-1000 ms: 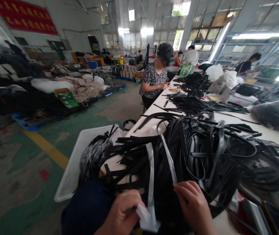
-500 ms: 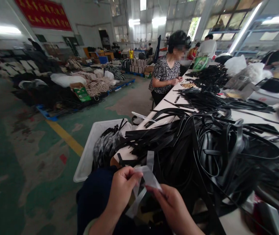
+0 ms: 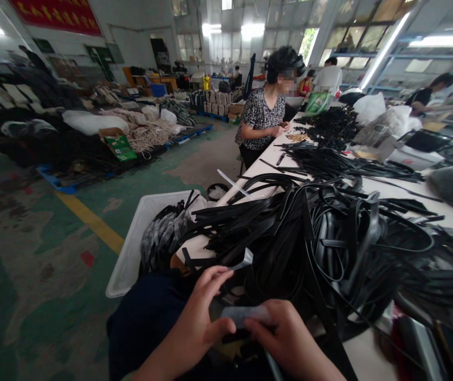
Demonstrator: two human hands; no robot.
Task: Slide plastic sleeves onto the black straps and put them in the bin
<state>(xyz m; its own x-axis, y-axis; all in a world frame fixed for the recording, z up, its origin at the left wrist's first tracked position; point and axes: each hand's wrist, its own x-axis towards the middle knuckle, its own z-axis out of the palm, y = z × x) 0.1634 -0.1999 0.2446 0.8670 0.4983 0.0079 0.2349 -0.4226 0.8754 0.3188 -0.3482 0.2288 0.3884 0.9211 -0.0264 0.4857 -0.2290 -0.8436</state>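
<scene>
A pale translucent strip (image 3: 246,316) stretches between my hands above my lap. My right hand (image 3: 286,330) grips it between thumb and fingers. My left hand (image 3: 200,317) has thumb and fingers spread apart; its thumb tip is at the strip's left end, and a raised, folded bit of pale strip (image 3: 246,258) touches its fingertips. Whether the two pale pieces are joined is hidden. Just beyond my hands lies a large tangle of black straps (image 3: 274,227) on the white table (image 3: 197,248).
A white bin (image 3: 125,254) with wrapped black strips stands left of the table. A person in a patterned top (image 3: 260,114) works at the table's far left edge near small gold-coloured pieces (image 3: 298,137). Plastic bags (image 3: 371,108) lie at the back right.
My left fingers have spread apart from their pinch on the strip. My right hand has shifted slightly, and the strip now lies flatter between my hands. The view has turned a little right.
</scene>
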